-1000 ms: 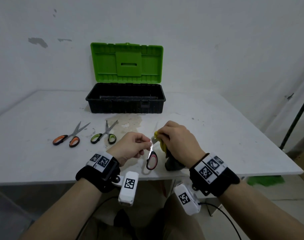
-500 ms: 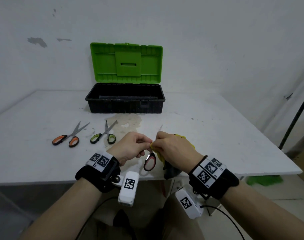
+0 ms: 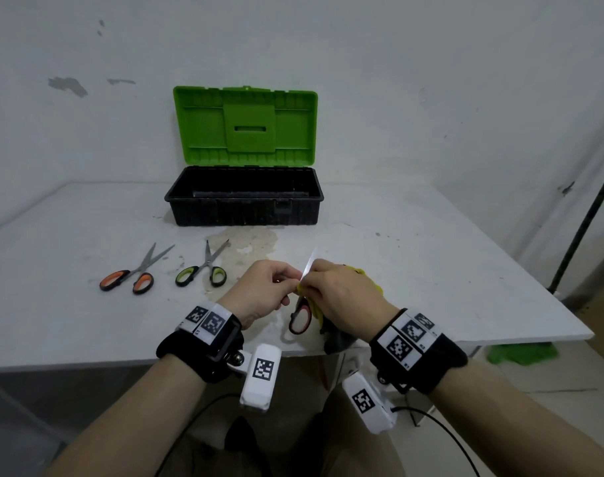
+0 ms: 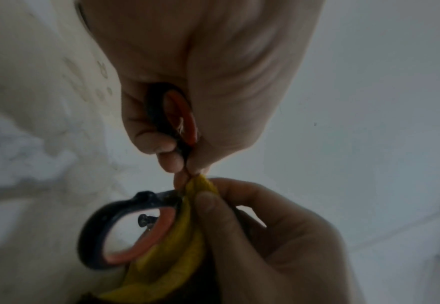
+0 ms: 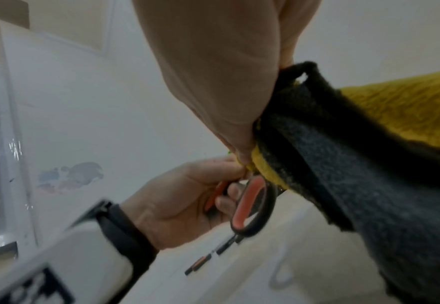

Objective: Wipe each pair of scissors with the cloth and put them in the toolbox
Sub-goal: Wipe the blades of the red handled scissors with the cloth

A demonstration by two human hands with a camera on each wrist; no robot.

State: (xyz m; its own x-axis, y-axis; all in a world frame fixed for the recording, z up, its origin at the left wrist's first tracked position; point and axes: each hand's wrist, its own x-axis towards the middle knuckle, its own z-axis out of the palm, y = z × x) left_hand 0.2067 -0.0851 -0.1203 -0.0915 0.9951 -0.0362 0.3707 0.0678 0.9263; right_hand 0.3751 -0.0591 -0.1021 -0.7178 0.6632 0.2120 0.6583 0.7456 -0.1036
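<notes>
Red scissors [image 3: 300,316] gripped by left hand [image 3: 259,290] | cloth [image 3: 369,284] pinched on blade by right hand [image 3: 342,297] | blade best wiped toward tip

head view looks down; 2 close wrist views share the red-handled scissors [image 4: 125,230].

Dim, soft light; blurred wrist views

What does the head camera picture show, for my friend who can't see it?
Two hands wipe red-handled scissors: the left hand holds them, the right hand rubs with a yellow cloth. Two more scissors lie before an open green-lidded toolbox.
</notes>
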